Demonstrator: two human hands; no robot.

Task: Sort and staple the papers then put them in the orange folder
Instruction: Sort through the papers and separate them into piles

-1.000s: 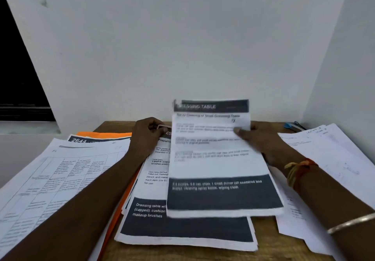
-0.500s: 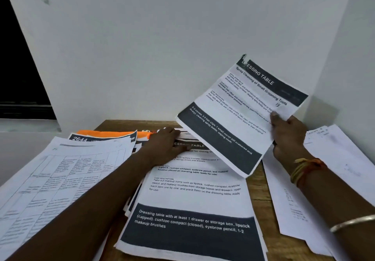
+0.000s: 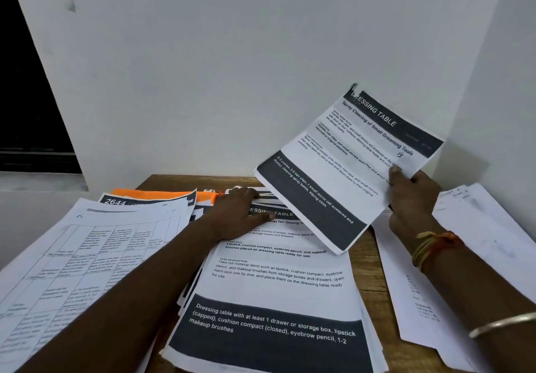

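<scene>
My right hand (image 3: 406,195) pinches one printed sheet (image 3: 348,166), held up at two o'clock. My left hand (image 3: 240,213) presses flat on the paper stack (image 3: 275,285) at six o'clock. The orange folder (image 3: 162,194) peeks out at ten o'clock.

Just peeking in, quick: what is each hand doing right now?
Left hand: open, resting on the stack of printed white papers.
Right hand: grips a raised white printed sheet.

The left forearm reaches in from the lower left. The left hand (image 3: 240,213) lies palm down, its fingers straight and spread, pressing on the paper stack (image 3: 275,285). The right forearm comes up from the lower right. The right hand (image 3: 412,195) is higher, thumb on top, and pinches the edge of a tilted printed sheet (image 3: 348,169).
</scene>
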